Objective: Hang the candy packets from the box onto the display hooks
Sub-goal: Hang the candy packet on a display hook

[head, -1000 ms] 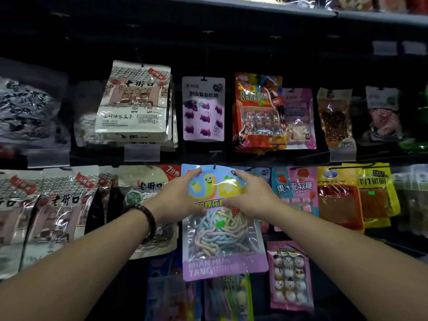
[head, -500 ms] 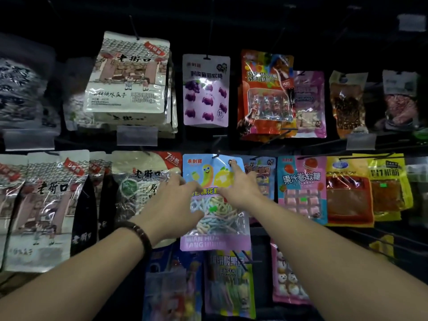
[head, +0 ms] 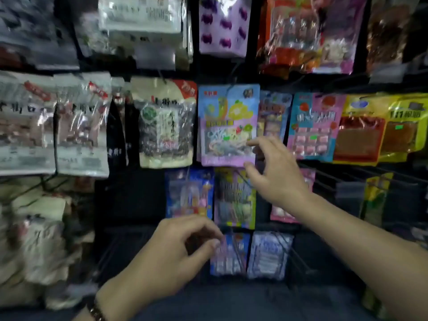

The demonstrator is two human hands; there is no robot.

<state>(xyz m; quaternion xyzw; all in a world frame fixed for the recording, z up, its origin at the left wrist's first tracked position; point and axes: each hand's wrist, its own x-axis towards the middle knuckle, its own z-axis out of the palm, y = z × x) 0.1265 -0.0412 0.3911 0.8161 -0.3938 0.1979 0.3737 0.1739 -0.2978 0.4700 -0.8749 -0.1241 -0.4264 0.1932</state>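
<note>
A blue and purple candy packet (head: pixel 228 122) with rope-shaped sweets hangs from a display hook (head: pixel 232 76) in the middle row of the rack. My right hand (head: pixel 275 172) hovers at the packet's lower right corner, fingers spread and loosely bent, holding nothing; whether it touches the packet I cannot tell. My left hand (head: pixel 171 253) is lower, in front of the bottom rows, its fingers loosely curled and empty. The view is blurred. The box is not in view.
Seed bags (head: pixel 165 122) hang left of the packet, pink and yellow packets (head: pixel 315 126) to its right. Smaller candy packets (head: pixel 235 198) hang below, and bare wire hooks (head: pixel 347 177) stick out at lower right. More packets (head: pixel 223 26) fill the row above.
Both hands have let go of the blue and purple packet, which now hangs on its hook. My left hand dropped down and back, my right slid to the packet's lower corner. The view tilted down.
</note>
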